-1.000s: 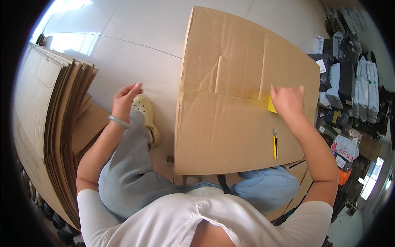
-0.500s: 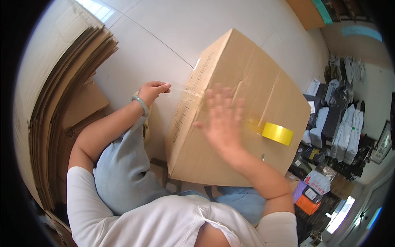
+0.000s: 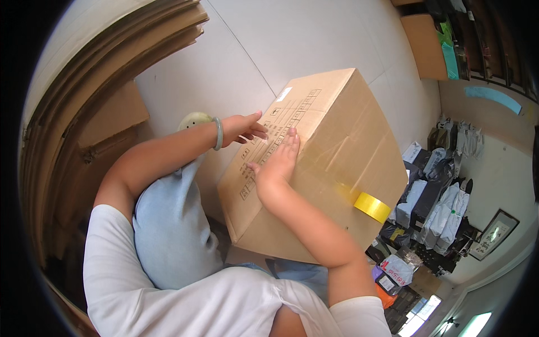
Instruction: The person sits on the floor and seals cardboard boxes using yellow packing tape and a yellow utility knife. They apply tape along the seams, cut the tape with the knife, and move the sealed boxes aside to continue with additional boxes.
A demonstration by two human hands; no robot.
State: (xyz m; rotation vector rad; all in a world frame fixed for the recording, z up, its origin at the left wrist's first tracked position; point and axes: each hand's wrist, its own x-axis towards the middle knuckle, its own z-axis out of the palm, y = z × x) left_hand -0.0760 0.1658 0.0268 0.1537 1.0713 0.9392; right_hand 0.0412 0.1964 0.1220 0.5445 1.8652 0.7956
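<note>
Since the earlier frame, my right grip (image 3: 279, 163) has moved from the top of the cardboard box (image 3: 351, 132) over the edge to its printed side, and my left grip (image 3: 242, 128) has come in beside it. Around us I see a pale tiled floor (image 3: 314, 33), stacked flattened cardboard (image 3: 95, 106) at left and wrapped parcels (image 3: 429, 194) at right. My right grip is open, fingers straight, laid against the printed side; my left is open too, fingers loosely parted, though I can't tell whether they touch. The cardboard box extends rightward from both, a yellow tape roll (image 3: 372, 208) near its right edge.
</note>
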